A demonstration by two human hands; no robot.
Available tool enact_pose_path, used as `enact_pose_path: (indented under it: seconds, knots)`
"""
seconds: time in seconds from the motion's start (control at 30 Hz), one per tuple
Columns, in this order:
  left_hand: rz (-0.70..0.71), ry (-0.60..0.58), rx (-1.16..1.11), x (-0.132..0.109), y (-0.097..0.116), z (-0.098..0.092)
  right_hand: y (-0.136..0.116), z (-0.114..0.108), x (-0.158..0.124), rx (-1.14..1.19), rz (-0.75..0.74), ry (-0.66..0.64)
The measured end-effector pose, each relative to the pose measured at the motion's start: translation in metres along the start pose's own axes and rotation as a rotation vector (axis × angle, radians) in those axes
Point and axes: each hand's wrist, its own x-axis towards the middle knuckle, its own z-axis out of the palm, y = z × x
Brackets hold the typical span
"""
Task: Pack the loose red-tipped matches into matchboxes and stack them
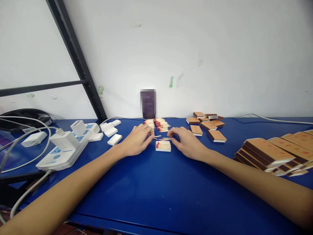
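Forearms (80,179): over blue table (166,192)
Left hand (138,140): pinching a matchstick (158,136)
Right hand (187,142): pinching matches (165,139)
White tray (163,150): more matches (161,145) inside

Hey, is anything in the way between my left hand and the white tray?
Nothing visible blocks your left hand from the tray's left side; blue table shows between them. A few matches show just beyond the tray's far edge, near your right hand.

A blue table (156,192) spans the lower frame, carrying a white power strip (66,157) at left, white trays (114,140) at centre left, two heaps of red-tipped matches (162,125) and a match-filled tray (163,150) at centre, scattered matchboxes (217,135) right of centre, and stacked matchboxes (267,151) at far right.
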Motion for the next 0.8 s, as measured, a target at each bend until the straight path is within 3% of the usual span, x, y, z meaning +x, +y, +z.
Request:
enact_pose_path:
  seconds: [0.2, 0.43, 0.6, 0.8]
  knots:
    - [0.097, -0.016, -0.119, -0.002, 0.019, 0.003, 0.002, 0.001, 0.0, 0.006, 0.0, 0.005]
    - [0.004, 0.085, -0.104, 0.002, -0.006, 0.008, -0.006, -0.003, -0.003, 0.087, -0.125, 0.16]
    - [-0.054, -0.006, 0.033, 0.001, -0.023, 0.009, -0.012, -0.005, -0.008, 0.094, -0.309, 0.132]
    - [-0.069, -0.092, 0.084, 0.003, -0.02, 0.009, -0.008, -0.003, -0.007, 0.086, -0.211, 0.114]
